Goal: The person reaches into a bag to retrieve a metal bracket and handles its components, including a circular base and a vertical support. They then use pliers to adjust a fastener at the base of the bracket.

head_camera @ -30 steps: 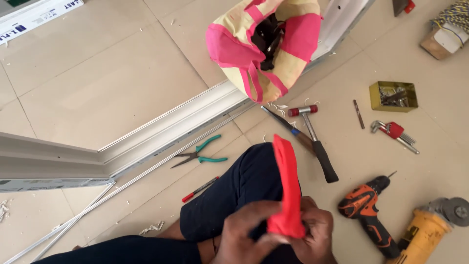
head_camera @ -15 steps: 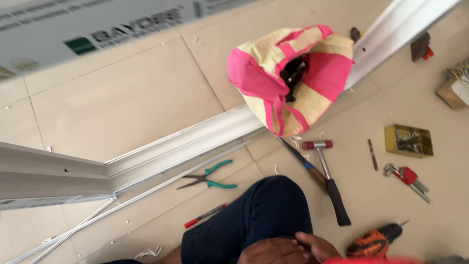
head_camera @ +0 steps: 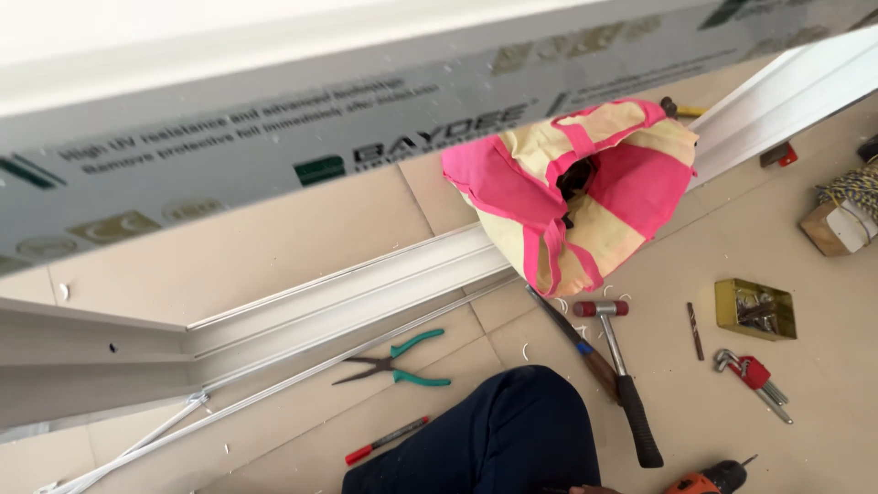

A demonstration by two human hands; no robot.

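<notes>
Lying nearby: one hammer (head_camera: 622, 380), one pliers (head_camera: 395, 366).

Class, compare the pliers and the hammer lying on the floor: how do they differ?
The pliers have green handles; the hammer has a black grip and a red-ended head. The pliers lie with handles spread apart, left of the knee; the hammer lies as one straight shaft, right of it. Both rest flat on the tiles.
</notes>
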